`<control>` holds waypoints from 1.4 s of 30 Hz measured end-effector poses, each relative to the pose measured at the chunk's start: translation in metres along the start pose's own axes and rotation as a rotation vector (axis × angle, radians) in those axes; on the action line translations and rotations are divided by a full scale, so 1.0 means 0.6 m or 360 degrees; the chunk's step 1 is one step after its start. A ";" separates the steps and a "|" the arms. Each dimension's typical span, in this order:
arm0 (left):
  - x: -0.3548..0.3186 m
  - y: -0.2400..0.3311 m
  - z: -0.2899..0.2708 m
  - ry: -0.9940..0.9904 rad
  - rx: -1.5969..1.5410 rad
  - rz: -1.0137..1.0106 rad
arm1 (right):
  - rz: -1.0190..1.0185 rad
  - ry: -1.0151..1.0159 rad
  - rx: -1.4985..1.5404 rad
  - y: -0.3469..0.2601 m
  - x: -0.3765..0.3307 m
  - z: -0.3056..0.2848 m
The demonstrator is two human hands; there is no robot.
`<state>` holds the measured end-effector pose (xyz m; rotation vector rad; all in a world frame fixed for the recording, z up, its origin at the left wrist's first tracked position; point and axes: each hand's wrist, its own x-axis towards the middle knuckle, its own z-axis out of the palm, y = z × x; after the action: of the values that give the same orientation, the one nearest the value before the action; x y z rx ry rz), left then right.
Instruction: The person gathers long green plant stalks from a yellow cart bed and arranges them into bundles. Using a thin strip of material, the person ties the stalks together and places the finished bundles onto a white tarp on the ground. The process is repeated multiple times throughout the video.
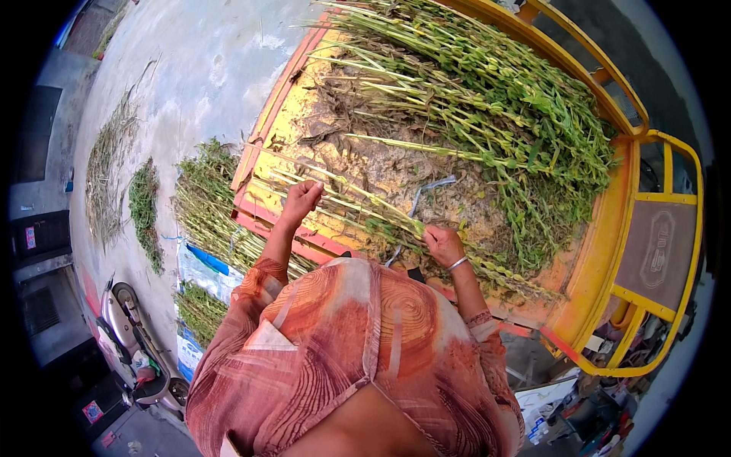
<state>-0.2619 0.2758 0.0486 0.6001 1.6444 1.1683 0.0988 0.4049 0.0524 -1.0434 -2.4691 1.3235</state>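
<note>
Long pale-green stalks with leaves and pods, perhaps sesame, lie on the yellow bed of a small cargo vehicle. My right hand is closed around a plant stalk that slants up and left across the near side of the bed. To its left my left hand makes a fist beside the bare stem ends, over the bed's edge. What lies inside that fist is hidden. Beyond my hands, a thick heap of stalks covers the far and right parts of the bed.
Dry brown leaf litter and a pale blue strip lie on the bed. Yellow rails close its right end. Left, on concrete, are a stalk bundle, a blue-and-white sheet and a parked scooter.
</note>
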 end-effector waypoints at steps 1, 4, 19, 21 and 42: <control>-0.001 -0.020 -0.036 0.0230 -0.0260 -0.0129 | -0.0006 -0.0004 -0.0082 0.010 -0.004 0.003; -0.026 -0.046 -0.103 0.0869 -0.0281 -0.0239 | 0.0052 -0.0059 -0.0327 0.057 -0.025 0.033; 0.061 -0.096 0.165 -0.0311 0.2008 0.0158 | 0.0347 -0.0135 -0.0668 0.112 -0.021 0.187; 0.076 -0.103 0.168 -0.0497 0.2072 -0.0175 | 0.0329 -0.0153 -0.0697 0.108 -0.018 0.191; 0.189 0.264 -0.268 0.1521 -0.0219 0.0329 | 0.0457 0.0612 -0.1296 0.087 0.273 -0.172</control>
<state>-0.4745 0.3676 0.1489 0.0939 2.2800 1.8758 0.0476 0.5983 0.0438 -1.6575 -2.6150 0.0499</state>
